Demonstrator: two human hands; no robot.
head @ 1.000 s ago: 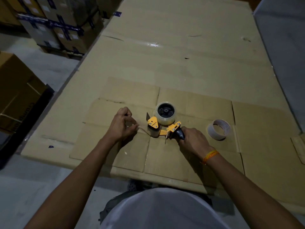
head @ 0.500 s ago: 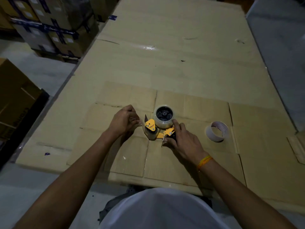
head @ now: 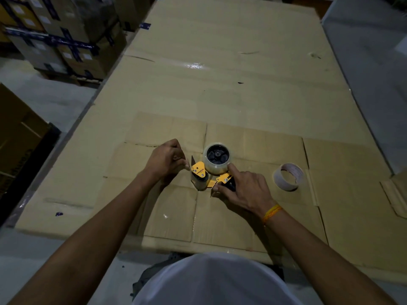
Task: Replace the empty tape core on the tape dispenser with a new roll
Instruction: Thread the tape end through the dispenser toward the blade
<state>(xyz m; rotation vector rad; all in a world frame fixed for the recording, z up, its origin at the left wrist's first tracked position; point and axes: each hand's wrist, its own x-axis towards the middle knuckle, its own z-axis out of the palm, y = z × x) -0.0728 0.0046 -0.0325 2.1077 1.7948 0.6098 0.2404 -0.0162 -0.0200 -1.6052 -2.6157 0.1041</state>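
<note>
A yellow tape dispenser (head: 200,173) lies on its side on the flattened cardboard (head: 242,95). A full clear tape roll (head: 217,160) sits on its black hub. My right hand (head: 243,190) holds the dispenser's black handle, with the index finger stretched against the roll's near edge. My left hand (head: 166,160) is pinched on the clear tape end just left of the dispenser's blade and roller. The empty tape core (head: 288,177), a pale ring, lies on the cardboard to the right of my right hand.
Stacked cartons with blue strapping (head: 59,40) stand at the back left on the floor. A brown box (head: 17,133) is at the left edge. A grey surface (head: 370,62) borders the cardboard on the right.
My right hand shifted from a full grip on the handle to a looser hold, its index finger now extended onto the roll. My left hand drew back toward the dispenser's front with the tape end.
</note>
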